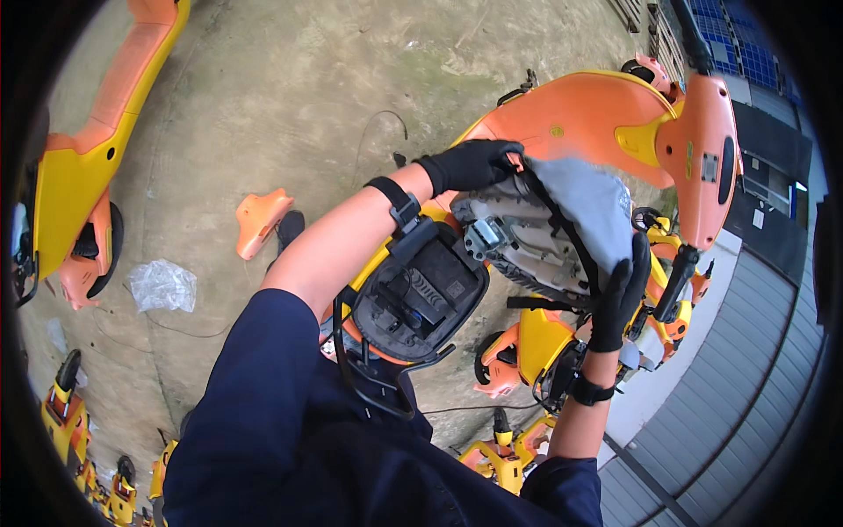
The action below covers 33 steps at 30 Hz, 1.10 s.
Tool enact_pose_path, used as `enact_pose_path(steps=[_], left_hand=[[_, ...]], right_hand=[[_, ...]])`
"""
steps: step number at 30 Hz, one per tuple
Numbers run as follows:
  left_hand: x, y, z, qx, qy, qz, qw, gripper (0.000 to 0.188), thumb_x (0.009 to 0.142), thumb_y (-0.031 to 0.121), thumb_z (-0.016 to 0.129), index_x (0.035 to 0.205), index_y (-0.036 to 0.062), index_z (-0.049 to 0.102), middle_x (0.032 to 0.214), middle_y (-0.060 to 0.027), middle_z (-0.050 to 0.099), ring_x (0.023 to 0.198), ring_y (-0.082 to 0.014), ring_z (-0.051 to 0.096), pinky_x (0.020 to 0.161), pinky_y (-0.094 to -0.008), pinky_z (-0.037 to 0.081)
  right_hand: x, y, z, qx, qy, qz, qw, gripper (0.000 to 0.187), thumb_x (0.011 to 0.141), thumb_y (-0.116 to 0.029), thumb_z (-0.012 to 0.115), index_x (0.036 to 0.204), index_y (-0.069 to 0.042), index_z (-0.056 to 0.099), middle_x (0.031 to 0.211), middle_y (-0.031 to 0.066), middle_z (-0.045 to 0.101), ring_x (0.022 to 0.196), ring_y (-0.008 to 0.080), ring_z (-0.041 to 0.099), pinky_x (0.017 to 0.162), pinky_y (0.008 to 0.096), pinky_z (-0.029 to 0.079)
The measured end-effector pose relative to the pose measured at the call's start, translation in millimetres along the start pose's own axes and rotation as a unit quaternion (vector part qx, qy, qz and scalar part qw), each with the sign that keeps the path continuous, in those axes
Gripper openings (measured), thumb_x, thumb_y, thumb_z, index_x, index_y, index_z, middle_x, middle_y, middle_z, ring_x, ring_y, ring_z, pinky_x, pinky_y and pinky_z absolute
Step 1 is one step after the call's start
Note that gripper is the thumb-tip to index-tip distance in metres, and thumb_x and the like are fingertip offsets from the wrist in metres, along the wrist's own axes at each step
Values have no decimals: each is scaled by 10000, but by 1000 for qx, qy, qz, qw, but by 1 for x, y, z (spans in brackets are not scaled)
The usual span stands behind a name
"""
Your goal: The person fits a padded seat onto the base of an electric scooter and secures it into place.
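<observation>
A raised scooter seat [518,235] shows its ribbed underside and a metal hinge over an open black under-seat compartment [426,294]. A smooth grey cover [587,195] with a black edge band lies over the seat's far right side. My left hand [474,165], in a black glove, is closed on the upper edge of the cover, near an orange bit. On the lower right edge, my black-gloved right hand [622,294] grips the same cover, fingers on its outer side. The seat belongs to an orange and yellow scooter [571,110].
On the concrete floor lie an orange panel [261,221], crumpled clear plastic [163,285] and thin cables. Another scooter [83,184] stands at far left. More yellow and orange scooters [540,347] crowd the right and lower edges, beside a grey ribbed wall [720,360].
</observation>
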State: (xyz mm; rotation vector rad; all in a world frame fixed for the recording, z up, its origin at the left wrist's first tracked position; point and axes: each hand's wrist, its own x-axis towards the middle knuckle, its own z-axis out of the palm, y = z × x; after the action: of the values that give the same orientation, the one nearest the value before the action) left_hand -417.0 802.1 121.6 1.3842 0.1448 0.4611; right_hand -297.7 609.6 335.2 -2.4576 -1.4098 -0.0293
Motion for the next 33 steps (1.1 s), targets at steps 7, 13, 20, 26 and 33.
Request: enact_pose_path(steps=[7, 13, 20, 26, 33], left_hand=[[9, -14, 18, -15, 136, 4, 991, 312, 797, 265, 603, 1029, 56, 599, 927, -104, 626, 858, -184, 603, 762, -296, 455], [-5, -18, 20, -198, 109, -68, 972, 207, 824, 162, 563, 996, 56, 611, 941, -54, 619, 868, -137, 572, 796, -268, 431], [39, -39, 15, -308, -12, -39, 951, 242, 787, 111, 575, 1022, 53, 581, 957, -59, 608, 872, -120, 550, 798, -266, 425], [61, -35, 9, -185, -79, -51, 978, 267, 772, 104, 601, 1030, 42, 574, 948, -49, 614, 836, -108, 553, 789, -262, 430], [50, -44, 18, -280, -141, 23, 949, 323, 807, 227, 609, 1065, 36, 566, 1012, -68, 598, 936, -127, 526, 850, -281, 401]], right_hand=[[2, 4, 0, -22, -30, 52, 998, 563, 910, -412, 325, 1277, 14, 346, 1313, 154, 377, 1229, 269, 327, 1028, 359, 204], [4, 3, 2, -25, -20, 62, 998, 573, 906, -418, 315, 1266, 26, 364, 1306, 160, 384, 1219, 272, 340, 1025, 375, 212], [6, -3, 1, -39, -29, 75, 996, 603, 894, -455, 309, 1268, 16, 361, 1302, 172, 376, 1226, 286, 325, 1026, 388, 203], [6, -4, -4, -34, -63, 112, 991, 659, 877, -507, 313, 1283, 11, 333, 1311, 174, 362, 1230, 284, 314, 1024, 392, 202], [7, -11, -6, -39, -86, 131, 987, 664, 878, -510, 275, 1290, 8, 316, 1316, 166, 346, 1240, 280, 290, 1031, 391, 179]])
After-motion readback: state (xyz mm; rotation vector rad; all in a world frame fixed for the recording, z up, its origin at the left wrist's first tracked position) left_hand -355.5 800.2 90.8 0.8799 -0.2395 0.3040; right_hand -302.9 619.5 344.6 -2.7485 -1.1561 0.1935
